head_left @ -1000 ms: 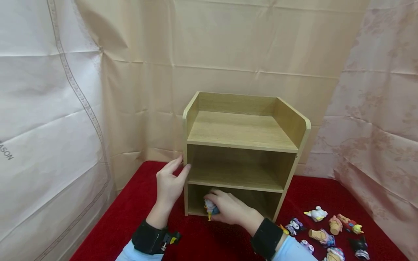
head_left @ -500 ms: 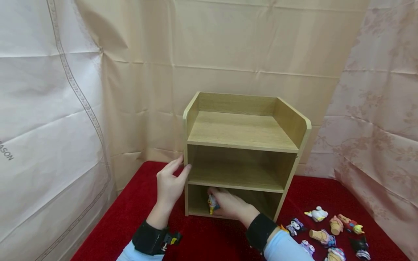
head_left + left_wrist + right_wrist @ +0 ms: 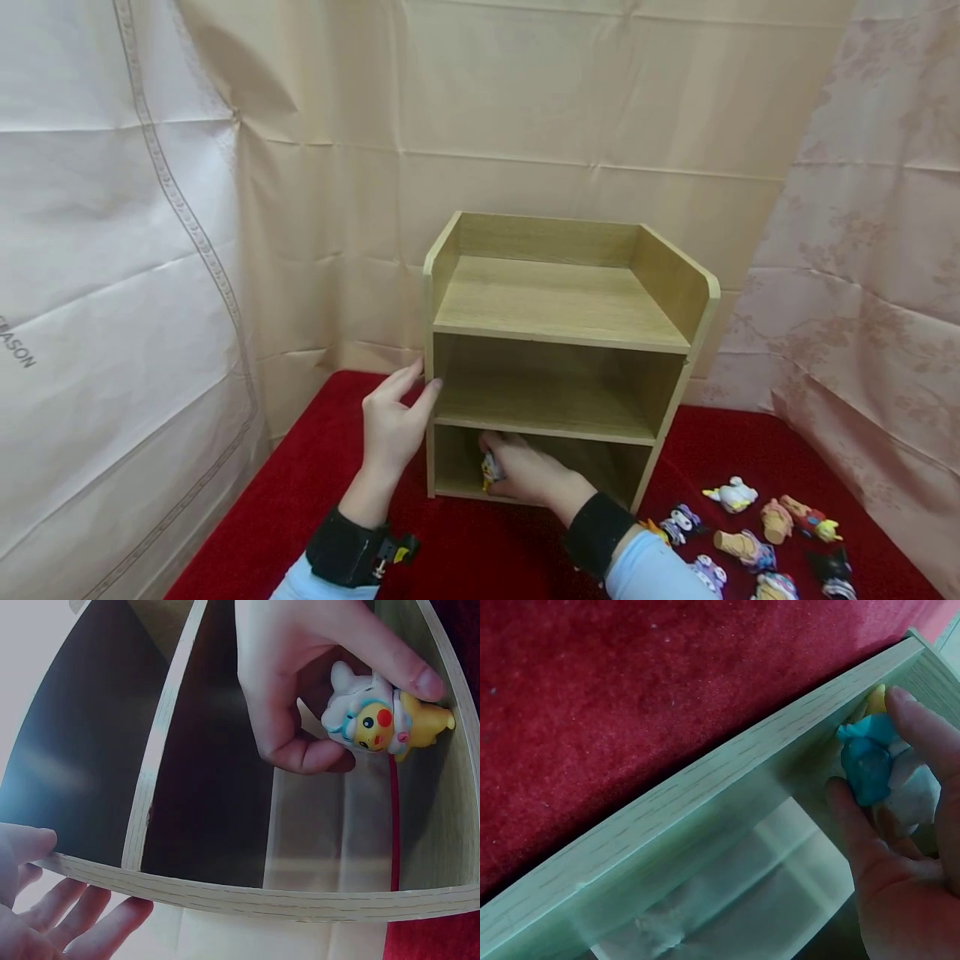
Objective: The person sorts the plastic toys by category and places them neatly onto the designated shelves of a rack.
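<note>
A small yellow toy figurine (image 3: 423,724) in a white hooded costume sits at the left end of the bottom compartment of the wooden shelf (image 3: 562,302). My right hand (image 3: 534,473) pinches it between thumb and fingers, its yellow feet close to the compartment floor. From behind, in the right wrist view, the figurine's blue back piece (image 3: 866,769) shows. My left hand (image 3: 392,425) rests against the shelf's left side panel, thumb at the front edge and straight fingers along the outside.
Several figurines lie on the red cloth right of the shelf, among them a white one (image 3: 732,494), a black-and-white one (image 3: 681,523) and a dark one (image 3: 832,573). Beige cloth (image 3: 525,108) hangs behind the shelf. Its middle board (image 3: 543,429) sits low over my right hand.
My right hand has carried the figurine slightly right and deeper into the bottom compartment, then stayed nearly still over the last half second. The left hand keeps its place on the side panel.
</note>
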`<state>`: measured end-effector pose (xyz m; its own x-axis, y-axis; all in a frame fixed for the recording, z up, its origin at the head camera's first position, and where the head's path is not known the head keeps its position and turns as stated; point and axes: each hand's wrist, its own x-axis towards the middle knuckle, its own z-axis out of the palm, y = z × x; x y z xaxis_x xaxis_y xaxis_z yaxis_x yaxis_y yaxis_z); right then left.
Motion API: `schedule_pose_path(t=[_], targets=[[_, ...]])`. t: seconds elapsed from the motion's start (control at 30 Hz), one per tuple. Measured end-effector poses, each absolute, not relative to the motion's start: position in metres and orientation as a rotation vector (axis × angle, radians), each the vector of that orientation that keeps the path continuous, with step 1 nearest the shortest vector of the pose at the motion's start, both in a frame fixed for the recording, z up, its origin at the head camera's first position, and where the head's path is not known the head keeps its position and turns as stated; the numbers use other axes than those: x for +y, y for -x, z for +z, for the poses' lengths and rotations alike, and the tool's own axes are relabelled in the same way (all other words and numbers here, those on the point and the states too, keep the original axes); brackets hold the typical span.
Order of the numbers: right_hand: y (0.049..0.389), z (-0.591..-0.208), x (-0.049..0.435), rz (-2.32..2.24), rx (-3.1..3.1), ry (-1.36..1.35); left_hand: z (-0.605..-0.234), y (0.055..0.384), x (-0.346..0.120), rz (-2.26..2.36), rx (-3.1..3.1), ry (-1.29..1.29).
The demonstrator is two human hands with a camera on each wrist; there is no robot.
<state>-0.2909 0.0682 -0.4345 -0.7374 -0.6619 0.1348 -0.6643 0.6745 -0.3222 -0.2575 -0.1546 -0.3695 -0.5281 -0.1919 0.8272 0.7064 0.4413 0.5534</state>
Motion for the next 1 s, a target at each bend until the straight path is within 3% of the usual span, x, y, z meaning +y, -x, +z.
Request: schedule_pose_path(t=[0.37, 1.0], targets=[[0.289, -0.427, 0.071, 0.626, -2.877, -1.148, -0.369, 0.257, -0.155, -1.218, -1.769, 0.445], [0.276, -0.42, 0.061, 0.648, -2.923, -0.74, -0.367, 0.256, -0.153, -1.199, -1.774, 0.432]])
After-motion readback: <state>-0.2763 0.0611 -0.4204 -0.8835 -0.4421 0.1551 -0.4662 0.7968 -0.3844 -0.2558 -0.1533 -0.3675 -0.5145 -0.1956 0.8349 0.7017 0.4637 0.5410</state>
